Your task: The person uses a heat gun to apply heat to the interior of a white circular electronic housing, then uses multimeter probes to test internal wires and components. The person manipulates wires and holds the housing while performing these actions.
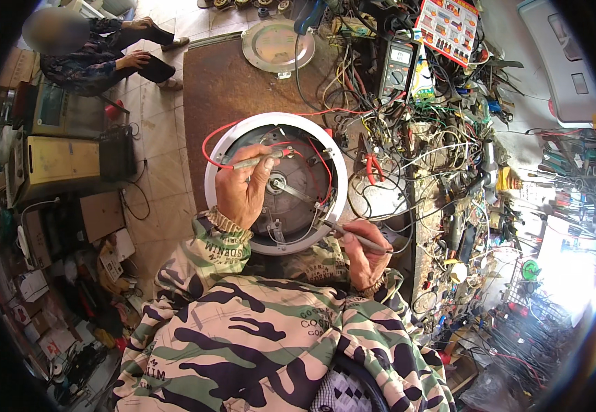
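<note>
Before me sits a round appliance housing with a white rim (341,184), its wired inside facing up. A flat metal bar (296,191) runs from its centre, beside red and white wires. Closed round a grey test probe with a red lead (255,161), my left hand (241,196) is over the left of the housing, the probe's tip near terminals at the upper middle. My right hand (365,257) grips a second grey test probe with a dark lead (363,240), pointed at the lower right inner edge. Whether either tip touches metal, I cannot tell.
A multimeter (398,67) stands beyond, at the right. Pliers with red handles (373,168) lie right of the housing, beside tangled wires and tools. A round metal plate (277,44) is on the brown tabletop (219,82). Another person (82,65) sits at far left.
</note>
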Motion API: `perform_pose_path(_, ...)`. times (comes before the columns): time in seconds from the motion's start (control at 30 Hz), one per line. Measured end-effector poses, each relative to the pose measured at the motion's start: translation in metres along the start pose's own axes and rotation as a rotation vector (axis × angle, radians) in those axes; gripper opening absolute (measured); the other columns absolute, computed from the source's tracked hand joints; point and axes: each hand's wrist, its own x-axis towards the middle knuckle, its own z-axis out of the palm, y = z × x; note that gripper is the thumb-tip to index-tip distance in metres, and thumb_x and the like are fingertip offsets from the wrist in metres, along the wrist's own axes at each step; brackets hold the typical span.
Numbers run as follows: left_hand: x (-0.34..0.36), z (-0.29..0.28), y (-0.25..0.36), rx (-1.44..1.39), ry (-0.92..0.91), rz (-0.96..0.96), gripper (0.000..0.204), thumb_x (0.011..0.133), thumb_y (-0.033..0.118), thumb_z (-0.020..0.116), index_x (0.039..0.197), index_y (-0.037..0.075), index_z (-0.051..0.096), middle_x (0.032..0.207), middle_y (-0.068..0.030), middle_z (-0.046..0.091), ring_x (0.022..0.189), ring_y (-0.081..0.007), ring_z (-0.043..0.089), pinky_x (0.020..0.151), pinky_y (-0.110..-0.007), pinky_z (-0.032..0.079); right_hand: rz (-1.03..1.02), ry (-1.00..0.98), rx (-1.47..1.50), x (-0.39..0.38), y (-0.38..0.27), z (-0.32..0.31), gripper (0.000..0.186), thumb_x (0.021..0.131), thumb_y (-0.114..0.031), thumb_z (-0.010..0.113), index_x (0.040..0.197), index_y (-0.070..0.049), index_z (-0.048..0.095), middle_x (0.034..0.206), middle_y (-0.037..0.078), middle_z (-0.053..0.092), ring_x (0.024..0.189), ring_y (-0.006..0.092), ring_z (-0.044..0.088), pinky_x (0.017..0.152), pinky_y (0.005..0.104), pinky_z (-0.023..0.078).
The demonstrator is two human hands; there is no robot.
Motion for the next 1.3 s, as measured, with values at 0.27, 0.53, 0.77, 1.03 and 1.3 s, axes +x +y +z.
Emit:
perform_pose_path(0.27, 0.001, -0.002, -0.004, -0.069, -0.063, 0.059, 0.022, 0.111, 0.011, 0.053, 0.127, -0.002, 0.059, 0.122, -0.0144, 0.069, 0.106, -0.0238, 0.074, 0.085, -0.033, 0.06, 0.088, 0.108, 0.214, -0.002, 0.005, -0.006, 0.024, 0.105, -0.014, 0.062, 0.118, 0.006, 0.067, 0.098, 0.015, 0.074, 0.092, 0.0201, 0.071, 0.084, 0.0335, 0.055)
perform_pose_path(0.53, 0.004, 0.008, -0.006, -0.125, 0.073, -0.041, 0.013, 0.103, 0.006, 0.065, 0.113, -0.002, 0.068, 0.107, -0.0121, 0.072, 0.094, -0.0203, 0.074, 0.08, -0.031, 0.058, 0.077, 0.138, 0.086, 0.007, 0.003, -0.002, 0.028, 0.104, -0.009, 0.064, 0.124, 0.009, 0.069, 0.106, 0.018, 0.075, 0.098, 0.0223, 0.072, 0.093, 0.0356, 0.055)
perform_pose_path(0.77, 0.006, 0.007, -0.013, -0.103, 0.16, 0.02, 0.011, 0.1, 0.003, 0.068, 0.108, -0.003, 0.069, 0.108, -0.0134, 0.072, 0.094, -0.0226, 0.074, 0.082, -0.031, 0.06, 0.058, 0.131, -0.057, 0.025, -0.019, 0.01, 0.027, 0.103, -0.014, 0.065, 0.118, 0.008, 0.069, 0.104, 0.015, 0.075, 0.097, 0.0192, 0.071, 0.09, 0.0333, 0.056)
perform_pose_path(1.03, 0.005, -0.007, 0.007, -0.256, 0.29, 0.018, 0.026, 0.11, 0.018, 0.056, 0.125, -0.003, 0.056, 0.118, -0.0151, 0.068, 0.105, -0.0233, 0.073, 0.09, -0.035, 0.061, 0.041, 0.135, -0.1, 0.037, -0.016, 0.025, 0.019, 0.097, -0.007, 0.075, 0.113, 0.003, 0.072, 0.095, 0.007, 0.072, 0.09, 0.0131, 0.065, 0.082, 0.028, 0.052)
perform_pose_path(1.3, 0.005, -0.005, 0.006, -0.25, 0.297, -0.054, 0.027, 0.11, 0.022, 0.056, 0.124, -0.002, 0.057, 0.118, -0.0148, 0.069, 0.104, -0.023, 0.073, 0.089, -0.035, 0.061, 0.056, 0.051, -0.038, 0.046, -0.005, 0.022, 0.017, 0.097, -0.005, 0.073, 0.113, 0.002, 0.073, 0.095, 0.007, 0.07, 0.087, 0.012, 0.063, 0.079, 0.0263, 0.05)
